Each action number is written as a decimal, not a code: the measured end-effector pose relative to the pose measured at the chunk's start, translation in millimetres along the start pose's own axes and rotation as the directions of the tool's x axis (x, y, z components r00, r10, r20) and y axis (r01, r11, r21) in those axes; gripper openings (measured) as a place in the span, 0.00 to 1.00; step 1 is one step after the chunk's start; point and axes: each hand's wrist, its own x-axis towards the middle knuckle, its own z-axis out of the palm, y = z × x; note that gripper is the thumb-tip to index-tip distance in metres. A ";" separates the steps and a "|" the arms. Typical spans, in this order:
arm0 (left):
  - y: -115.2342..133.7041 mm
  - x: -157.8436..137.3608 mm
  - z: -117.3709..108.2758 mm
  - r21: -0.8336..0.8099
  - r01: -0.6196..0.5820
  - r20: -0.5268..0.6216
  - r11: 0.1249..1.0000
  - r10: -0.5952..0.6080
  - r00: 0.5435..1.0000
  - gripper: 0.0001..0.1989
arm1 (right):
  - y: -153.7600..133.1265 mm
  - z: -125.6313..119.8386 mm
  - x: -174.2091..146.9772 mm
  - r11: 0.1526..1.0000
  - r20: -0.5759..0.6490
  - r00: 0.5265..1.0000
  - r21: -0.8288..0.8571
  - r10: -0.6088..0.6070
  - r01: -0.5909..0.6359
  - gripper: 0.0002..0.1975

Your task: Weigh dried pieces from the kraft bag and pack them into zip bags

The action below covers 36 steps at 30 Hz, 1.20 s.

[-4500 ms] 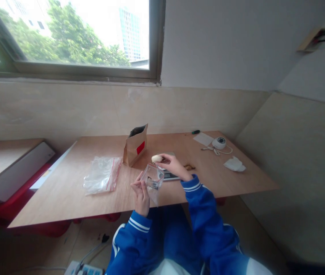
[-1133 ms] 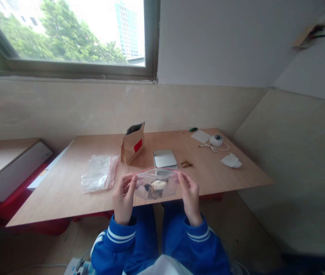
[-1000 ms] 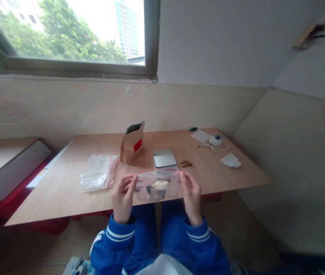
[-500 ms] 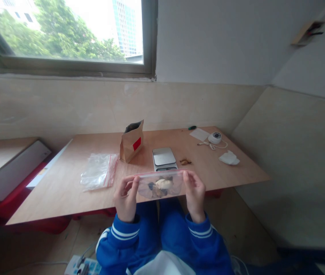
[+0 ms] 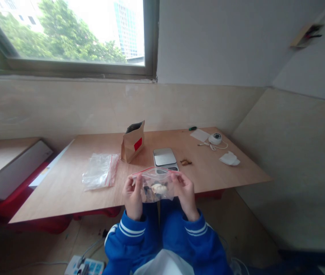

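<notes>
A clear zip-lock bag (image 5: pixel 166 190) with a red-lined top hangs between my two hands, over the front edge of the table. Inside it lie a cream-coloured lump and several dark and brown dried pieces; their kind I cannot make out. My left hand (image 5: pixel 133 196) pinches the bag's top left corner, thumb toward me. At the top right corner my right hand (image 5: pixel 185 193) is closed on the same bag. The bag's mouth bows apart in the middle. Just behind it sits a kitchen scale (image 5: pixel 165 157) with a bare metal plate, its front partly covered by the bag.
Left on the table (image 5: pixel 65 202) lies a stack of clear zip bags (image 5: pixel 97 172), beside an upright open kraft pouch (image 5: pixel 133 143). Right of the scale are small brown pieces (image 5: pixel 185 162), a crumpled tissue (image 5: pixel 230 158), a white camera (image 5: pixel 215 138) with cable, paper (image 5: pixel 200 135) and a green-handled tool (image 5: pixel 193 128).
My hands have come closer together. The bag's top edge, straight and taut before, now bows and gapes in the middle. Both hands still hold its corners.
</notes>
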 end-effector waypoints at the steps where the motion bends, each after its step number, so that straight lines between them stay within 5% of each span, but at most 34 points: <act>1: 0.1 0.3 -0.2 0.012 -0.019 -0.014 1.000 0.019 1.000 0.15 | 1.1 -0.7 0.6 1.000 0.017 1.000 -0.002 0.001 -0.001 0.14; 7: -1.6 8.2 -4.9 0.056 -0.093 -0.062 0.994 0.097 0.993 0.14 | 2.4 -5.0 4.6 0.997 0.028 1.000 -0.080 -0.010 0.012 0.13; 13: 6.7 15.4 -16.9 0.171 -0.118 0.075 0.978 0.106 0.992 0.13 | -3.4 -11.5 2.7 0.992 -0.015 0.996 -0.099 -0.083 0.081 0.11; 25: 9.9 13.2 -25.0 0.345 -0.152 0.169 0.926 0.098 0.981 0.13 | -1.7 -17.6 -0.9 0.962 -0.023 0.983 -0.209 -0.184 0.176 0.10; 30: 5.5 9.8 -10.5 0.249 -0.129 0.163 0.960 0.090 0.983 0.16 | 0.4 -14.0 0.9 0.983 -0.023 0.991 -0.135 -0.131 0.127 0.10; 36: -15.6 3.7 1.9 0.010 0.050 0.162 0.999 -0.051 0.986 0.17 | 15.2 10.7 -5.0 0.997 0.000 0.999 0.068 0.041 -0.041 0.15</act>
